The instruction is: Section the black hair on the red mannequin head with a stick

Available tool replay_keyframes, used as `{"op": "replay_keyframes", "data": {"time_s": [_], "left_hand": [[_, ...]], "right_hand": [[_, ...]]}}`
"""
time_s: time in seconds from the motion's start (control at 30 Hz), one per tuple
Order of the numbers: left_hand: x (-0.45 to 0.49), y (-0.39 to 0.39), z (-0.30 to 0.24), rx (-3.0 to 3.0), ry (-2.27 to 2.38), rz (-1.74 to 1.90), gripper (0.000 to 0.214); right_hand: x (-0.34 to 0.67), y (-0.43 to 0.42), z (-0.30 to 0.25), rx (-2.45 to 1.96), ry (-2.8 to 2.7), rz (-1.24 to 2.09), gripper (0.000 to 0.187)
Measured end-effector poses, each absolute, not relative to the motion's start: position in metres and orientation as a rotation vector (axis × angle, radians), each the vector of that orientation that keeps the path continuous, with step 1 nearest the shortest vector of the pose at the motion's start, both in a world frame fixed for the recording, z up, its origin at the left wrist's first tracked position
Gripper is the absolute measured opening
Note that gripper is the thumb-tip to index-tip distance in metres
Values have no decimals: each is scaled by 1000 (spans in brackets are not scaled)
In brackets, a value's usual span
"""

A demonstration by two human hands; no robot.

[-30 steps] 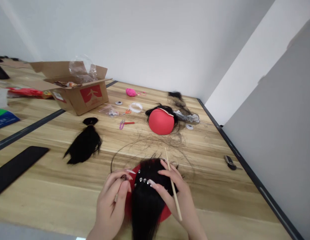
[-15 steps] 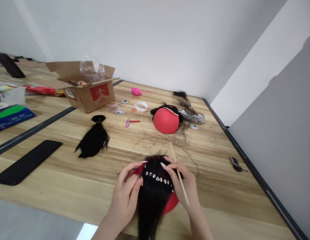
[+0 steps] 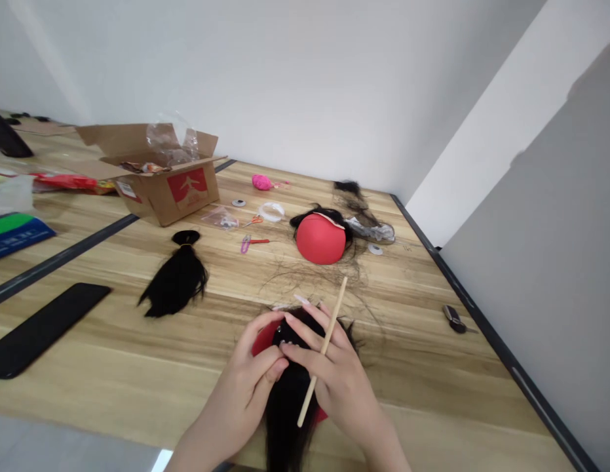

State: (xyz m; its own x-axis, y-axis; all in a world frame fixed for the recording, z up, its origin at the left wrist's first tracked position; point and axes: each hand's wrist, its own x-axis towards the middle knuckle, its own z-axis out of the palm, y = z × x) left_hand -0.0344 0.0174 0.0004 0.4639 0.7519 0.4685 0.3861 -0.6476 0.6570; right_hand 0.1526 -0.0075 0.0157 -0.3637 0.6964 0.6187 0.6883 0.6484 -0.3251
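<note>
Black hair (image 3: 287, 419) on red dome (image 3: 264, 337): below and between both hands, touching fingertips | left hand (image 3: 250, 370): fingers bent at hair's edge, grip unclear | right hand (image 3: 337, 367): wooden stick (image 3: 308, 396) held among fingers, fingertips meeting left's

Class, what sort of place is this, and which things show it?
Probably a craft workroom: the wood-grain table bears a tied bundle of black hair, a red dome with hair behind it, and orange-handled scissors.
</note>
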Motion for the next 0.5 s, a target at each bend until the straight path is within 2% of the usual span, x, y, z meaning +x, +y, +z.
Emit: {"op": "replay_keyframes", "data": {"time_s": [0.1, 0.23, 0.4, 0.5], "left_hand": [[-35, 17, 1, 2290, 969, 1048, 25], [-39, 17, 2, 2333, 957, 1123, 27], [-51, 13, 9, 2071, 505, 1108, 40], [-58, 14, 14, 1790, 421, 1093, 49]], "right_hand": [[156, -6, 10, -1052, -2024, 60, 35], [163, -9, 3, -1066, -1934, 127, 39], [172, -11, -2, -1090, -1867, 131, 42], [176, -11, -4, -1098, -1835, 88, 42]]}}
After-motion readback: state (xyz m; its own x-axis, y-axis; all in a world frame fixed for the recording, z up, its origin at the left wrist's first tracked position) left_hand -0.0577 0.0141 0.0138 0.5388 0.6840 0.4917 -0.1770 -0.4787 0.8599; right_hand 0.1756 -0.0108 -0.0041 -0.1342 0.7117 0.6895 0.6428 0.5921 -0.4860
